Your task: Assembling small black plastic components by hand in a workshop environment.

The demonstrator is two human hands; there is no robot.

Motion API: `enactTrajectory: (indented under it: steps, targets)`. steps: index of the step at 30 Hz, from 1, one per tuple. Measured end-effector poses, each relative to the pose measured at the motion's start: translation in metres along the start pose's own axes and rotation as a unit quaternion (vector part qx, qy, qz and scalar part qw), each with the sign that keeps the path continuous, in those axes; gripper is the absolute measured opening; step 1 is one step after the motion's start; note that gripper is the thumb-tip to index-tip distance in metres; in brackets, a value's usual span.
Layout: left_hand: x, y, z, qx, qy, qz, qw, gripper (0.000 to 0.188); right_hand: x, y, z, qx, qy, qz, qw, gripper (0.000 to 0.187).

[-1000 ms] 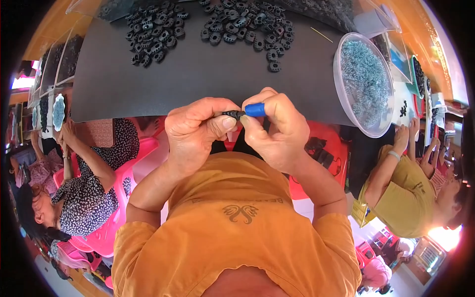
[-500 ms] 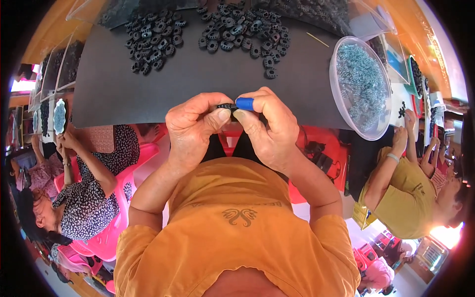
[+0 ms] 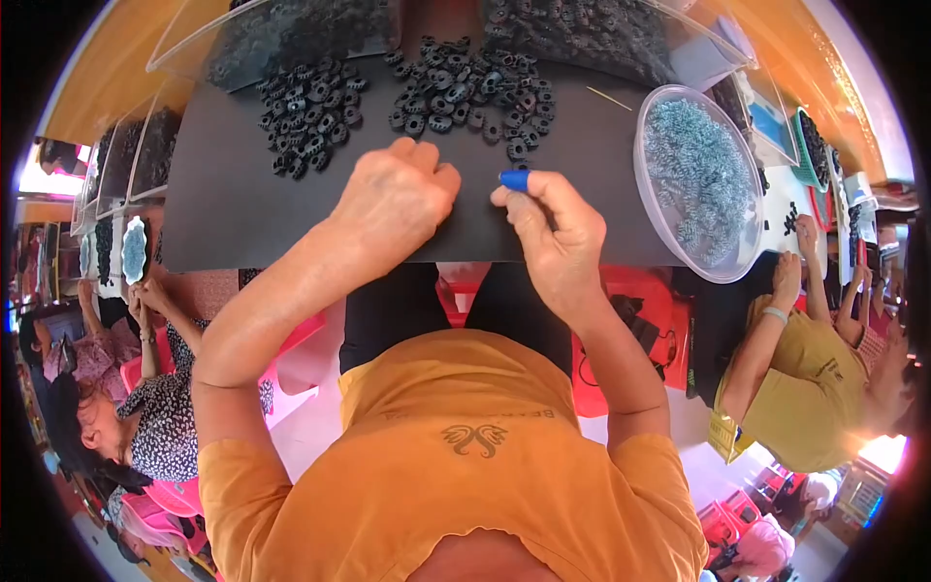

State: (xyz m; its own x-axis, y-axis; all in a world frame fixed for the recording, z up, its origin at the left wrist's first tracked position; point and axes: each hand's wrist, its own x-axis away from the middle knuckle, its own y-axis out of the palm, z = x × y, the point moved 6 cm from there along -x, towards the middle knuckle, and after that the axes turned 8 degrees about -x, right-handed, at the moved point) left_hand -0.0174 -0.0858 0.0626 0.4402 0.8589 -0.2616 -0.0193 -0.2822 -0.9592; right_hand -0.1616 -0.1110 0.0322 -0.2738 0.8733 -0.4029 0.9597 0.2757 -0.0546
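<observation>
My left hand (image 3: 400, 199) is over the dark table mat, turned back-up with the fingers curled under. Whatever it may hold is hidden beneath it. Just beyond are small black ribbed plastic parts (image 3: 441, 97), spread in a loose heap. To the right, apart from the left hand, my right hand (image 3: 561, 231) has its thumb and index fingertip pressed together. A blue finger cover (image 3: 514, 180) sits on that index finger. Anything in this pinch is too small to make out. A second heap of black parts (image 3: 308, 112) lies farther left.
A round clear tub (image 3: 644, 184) of small bluish metal springs stands on the right. Near it lies a thin wooden stick (image 3: 609, 98). Clear bins (image 3: 291, 48) of black parts line the far edge. Other people sit at both sides, with a red stool (image 3: 630, 359) under the table.
My hands held a small black ribbed part together at the near table edge. Now they are apart: the left has turned over and moved farther onto the mat, the right slightly rightward.
</observation>
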Motion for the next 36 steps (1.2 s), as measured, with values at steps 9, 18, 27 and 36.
enactTrajectory:
  steps: [9,18,27,36]
  targets:
    - [0.001,-0.002,0.028,-0.074,0.134,0.105,0.983,0.01,0.005,-0.011,-0.006,0.014,-0.015,0.006,1.0,0.013]
    - [0.007,0.005,0.027,-0.073,0.098,0.145,0.982,0.022,-0.007,-0.024,-0.015,0.073,-0.037,0.025,0.996,0.012]
    - [-0.004,-0.018,-0.019,0.164,-0.036,0.163,0.972,0.023,-0.02,-0.027,-0.017,0.27,-0.141,-0.01,0.952,0.018]
    - [-0.132,-0.091,-0.072,-0.071,-0.044,0.325,0.942,0.026,-0.021,0.002,-0.009,0.361,-0.179,-0.075,0.912,0.023]
